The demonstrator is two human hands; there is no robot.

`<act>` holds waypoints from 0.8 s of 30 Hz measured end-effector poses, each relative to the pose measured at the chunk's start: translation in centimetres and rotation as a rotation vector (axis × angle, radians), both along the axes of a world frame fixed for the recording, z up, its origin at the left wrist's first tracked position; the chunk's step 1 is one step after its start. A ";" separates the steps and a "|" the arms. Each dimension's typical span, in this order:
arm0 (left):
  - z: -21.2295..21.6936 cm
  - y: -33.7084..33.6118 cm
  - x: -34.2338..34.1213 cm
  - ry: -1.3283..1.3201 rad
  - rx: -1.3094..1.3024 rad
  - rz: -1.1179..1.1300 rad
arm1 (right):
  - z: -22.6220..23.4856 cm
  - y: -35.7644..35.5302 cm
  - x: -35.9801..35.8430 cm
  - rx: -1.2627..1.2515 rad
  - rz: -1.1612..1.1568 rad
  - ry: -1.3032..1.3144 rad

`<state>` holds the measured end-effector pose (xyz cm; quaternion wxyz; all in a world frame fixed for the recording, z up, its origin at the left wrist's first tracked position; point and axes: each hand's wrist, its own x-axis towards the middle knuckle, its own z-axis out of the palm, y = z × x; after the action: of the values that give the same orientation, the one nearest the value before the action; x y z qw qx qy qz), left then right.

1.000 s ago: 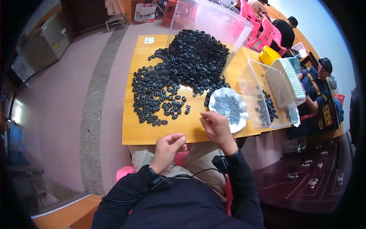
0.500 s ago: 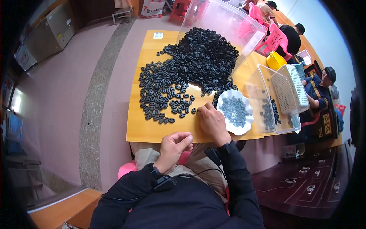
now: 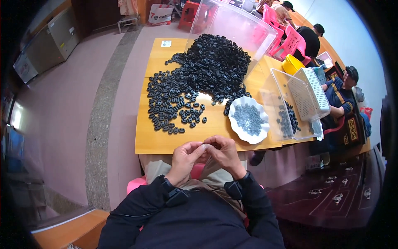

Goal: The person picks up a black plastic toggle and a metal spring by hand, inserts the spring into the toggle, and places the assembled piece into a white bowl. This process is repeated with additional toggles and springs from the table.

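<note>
My left hand point(image 3: 185, 161) and my right hand point(image 3: 226, 157) meet at the table's near edge, above my lap. Both are closed, thumbs and fingertips pinched together; whatever lies between them is too small and covered to make out. Beyond them, loose black oval pieces with two holes point(image 3: 166, 103) spread over the wooden table point(image 3: 195, 139). They rise into a big heap point(image 3: 219, 62) at the back. Right of the hands stands a white wavy-rimmed dish point(image 3: 264, 129) full of small clear bits point(image 3: 248, 119).
A clear bin point(image 3: 265, 39) lies tipped behind the heap. At right, a clear box point(image 3: 275, 89) holds more black pieces, beside a white perforated basket point(image 3: 309, 93) and a yellow bowl point(image 3: 292, 64). Another person point(image 3: 342, 91) sits further right; pink chairs point(image 3: 292, 43) stand behind.
My right hand has drawn back from the tabletop beside the dish and come toward me, meeting the left hand fingertip to fingertip. My left hand has hardly moved. The whole view has shifted slightly.
</note>
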<state>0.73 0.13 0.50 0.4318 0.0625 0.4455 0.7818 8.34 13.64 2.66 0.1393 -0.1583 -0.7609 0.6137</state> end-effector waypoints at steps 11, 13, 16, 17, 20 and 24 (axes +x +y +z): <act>0.2 -0.3 0.1 -0.120 0.019 -0.092 | 0.3 5.8 2.5 0.670 -0.233 0.127; 0.2 -0.4 0.1 -0.126 0.046 -0.072 | 0.5 8.3 2.8 0.899 -0.312 -0.028; 0.2 -0.4 0.1 -0.143 0.054 -0.064 | 1.3 9.7 2.9 1.052 -0.337 -0.239; 0.2 -0.4 0.1 -0.143 0.055 -0.066 | 1.0 10.2 3.0 1.052 -0.326 -0.296; 0.2 -0.3 0.1 -0.132 0.032 -0.064 | 0.3 11.1 2.7 1.047 -0.313 -0.364; 0.0 -0.3 0.0 -0.139 0.036 -0.054 | 0.4 11.0 2.2 1.046 -0.294 -0.383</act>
<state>0.75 -0.21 0.52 0.4815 0.0280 0.3986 0.7800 10.58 24.62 3.11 0.1428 -0.2807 -0.9448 0.0904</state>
